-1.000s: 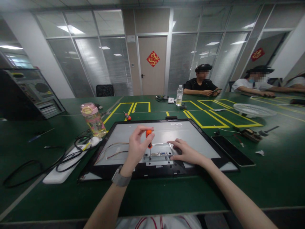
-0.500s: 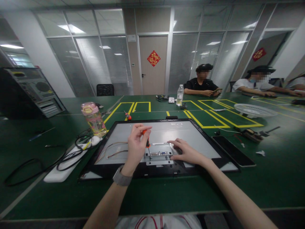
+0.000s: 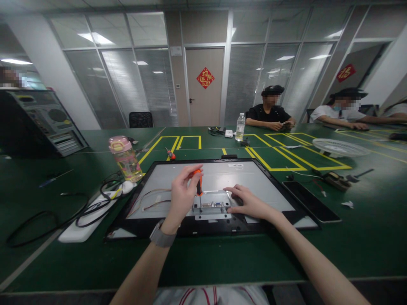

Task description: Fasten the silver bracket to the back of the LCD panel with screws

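Item, screwdriver (image 3: 199,186): orange-and-black handle, slim metal shaft. Long axis near upright, handle uppermost, tip pointing down at the left part of the metal bracket (image 3: 212,217) on your display panel (image 3: 270,190).

Item, your left hand (image 3: 183,188): thumb and fingers pinched round the screwdriver handle. Grey band at the wrist.

Item, your right hand (image 3: 248,202): thumb and forefinger spread apart at the bracket's right end, grasping nothing that shows; whether they press, you cannot tell.

Item, display panel: flat, rectangular, smooth grey metal back, dark border, long axis running left to right before you. Bracket bears a row of connector ports; thin wires (image 3: 155,205) lie to its left.

Containers: pink-lidded bottle (image 3: 124,160), see-through and printed, just beyond the panel's left edge, yellowish within; clear plastic bottle (image 3: 240,127), capped, beyond the panel's far edge, contents hard to make out; computer case (image 3: 47,120), boxy, slots and a round grille showing, well left of the panel.

Sundries: white power strip (image 3: 87,222), oblong, left of the panel, black cable across it; glossy black slab (image 3: 310,201), right beside the panel. All on the green worktop (image 3: 229,262).
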A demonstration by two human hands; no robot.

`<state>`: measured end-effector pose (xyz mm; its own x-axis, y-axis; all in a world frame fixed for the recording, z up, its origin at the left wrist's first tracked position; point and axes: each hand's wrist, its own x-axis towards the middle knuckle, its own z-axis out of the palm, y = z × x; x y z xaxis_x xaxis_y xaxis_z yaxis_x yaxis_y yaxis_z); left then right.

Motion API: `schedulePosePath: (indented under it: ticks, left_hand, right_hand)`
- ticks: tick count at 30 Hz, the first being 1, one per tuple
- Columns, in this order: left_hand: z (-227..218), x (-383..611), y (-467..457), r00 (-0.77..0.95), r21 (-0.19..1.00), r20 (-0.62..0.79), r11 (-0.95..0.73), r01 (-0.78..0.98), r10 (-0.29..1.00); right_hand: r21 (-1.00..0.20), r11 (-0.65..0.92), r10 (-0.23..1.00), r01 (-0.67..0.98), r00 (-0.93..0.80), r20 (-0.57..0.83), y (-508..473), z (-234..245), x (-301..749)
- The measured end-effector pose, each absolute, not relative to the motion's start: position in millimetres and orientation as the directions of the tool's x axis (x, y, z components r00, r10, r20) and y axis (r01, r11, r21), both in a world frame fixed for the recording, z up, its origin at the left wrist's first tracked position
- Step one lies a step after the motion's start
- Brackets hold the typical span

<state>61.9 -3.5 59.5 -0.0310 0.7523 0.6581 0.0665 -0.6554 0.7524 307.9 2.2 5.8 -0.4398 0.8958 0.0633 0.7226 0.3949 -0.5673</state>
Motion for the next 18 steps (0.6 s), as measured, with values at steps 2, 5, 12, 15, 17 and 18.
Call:
schedulePosePath:
  ticks: [2, 5, 12, 15, 17, 18]
  left_hand:
    - [59.3, 61.7, -4.6, 0.001, 0.785, 0.619, -0.618, 0.035, 0.786]
    - [58.9, 62.2, -4.7, 0.001, 0.755, 0.654, -0.653, 0.056, 0.756]
    - [61.2, 62.4, -5.1, -0.019, 0.767, 0.641, -0.639, 0.051, 0.767]
    - [61.2, 61.0, -5.8, 0.025, 0.793, 0.608, -0.609, 0.031, 0.794]
    - [60.0, 60.4, -4.9, 0.017, 0.749, 0.659, -0.657, 0.085, 0.752]
    - [59.5, 60.4, -4.2, 0.005, 0.721, 0.687, -0.683, 0.12, 0.726]
  right_hand:
    - [-0.568, 0.394, 0.896, 0.723, -0.44, 0.062, 2.0, 6.3, 307.5]
    - [-0.566, 0.4, 0.893, 0.72, -0.445, 0.065, 2.1, 6.8, 307.2]
    - [-0.558, 0.407, 0.89, 0.723, -0.451, 0.065, 2.4, 6.9, 308.0]
    - [-0.551, 0.408, 0.892, 0.728, -0.447, 0.069, 2.7, 6.2, 308.4]
    - [-0.551, 0.412, 0.891, 0.726, -0.449, 0.074, 3.2, 5.4, 308.6]
    - [-0.552, 0.413, 0.89, 0.724, -0.448, 0.078, 3.4, 4.9, 308.5]
